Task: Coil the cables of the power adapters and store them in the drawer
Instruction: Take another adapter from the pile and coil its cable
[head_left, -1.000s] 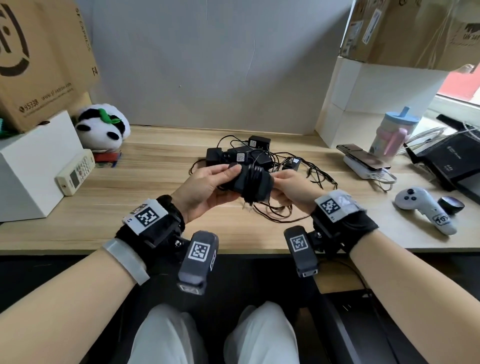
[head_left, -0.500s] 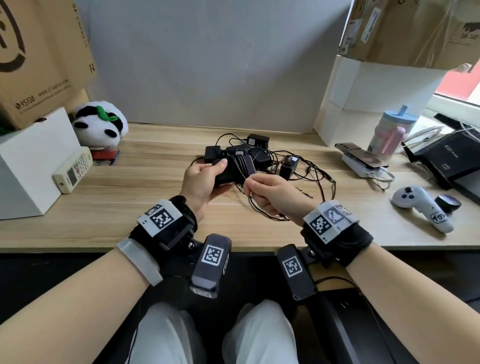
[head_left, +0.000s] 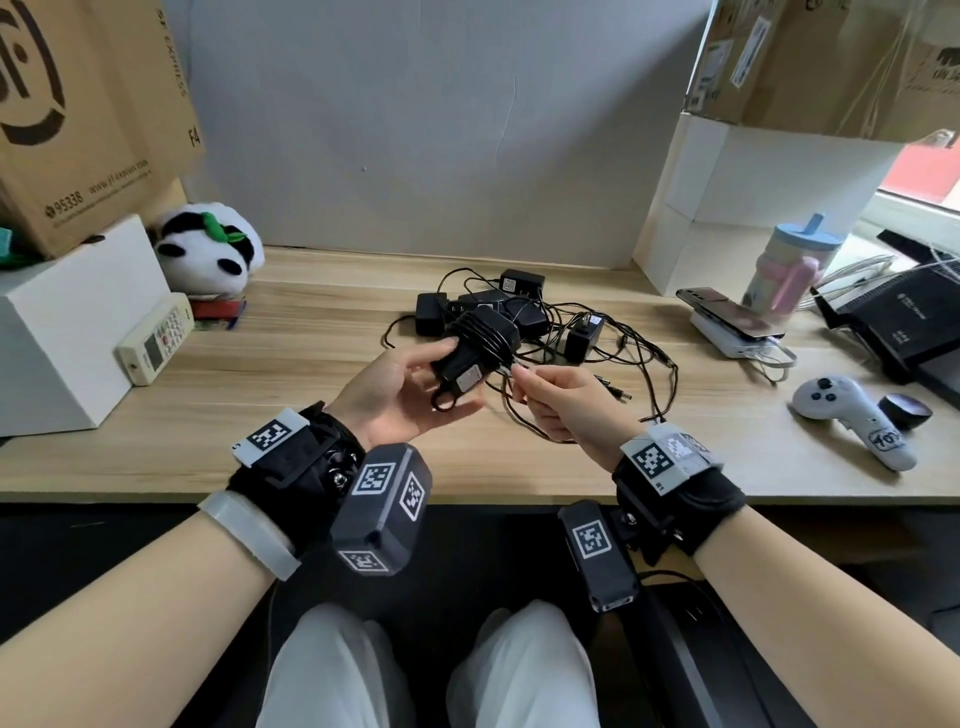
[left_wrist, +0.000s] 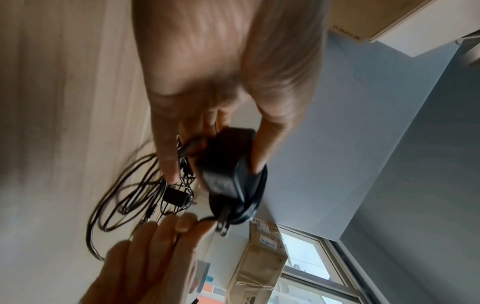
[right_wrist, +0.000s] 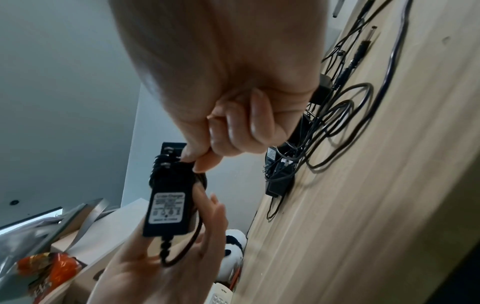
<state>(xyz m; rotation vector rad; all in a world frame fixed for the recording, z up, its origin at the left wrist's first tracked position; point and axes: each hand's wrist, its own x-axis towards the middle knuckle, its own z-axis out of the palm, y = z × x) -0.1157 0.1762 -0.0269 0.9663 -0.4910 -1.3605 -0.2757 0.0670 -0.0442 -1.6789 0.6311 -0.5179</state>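
My left hand holds a black power adapter above the desk, thumb on one side and fingers under it, its cable wound in several turns round the body. The label side of the adapter faces the right wrist camera. My right hand pinches the free end of that cable just beside the adapter's plug end. Behind them a heap of several more black adapters with tangled cables lies on the wooden desk. No drawer shows in any view.
A white remote and a panda plush sit at the left by a white box. At the right are a phone on a power bank, a cup, a white controller and black devices.
Both hands lifted the adapter and turned it so its label faces me. The right hand moved from wrapping under the adapter to pinching the cable end at its right side.
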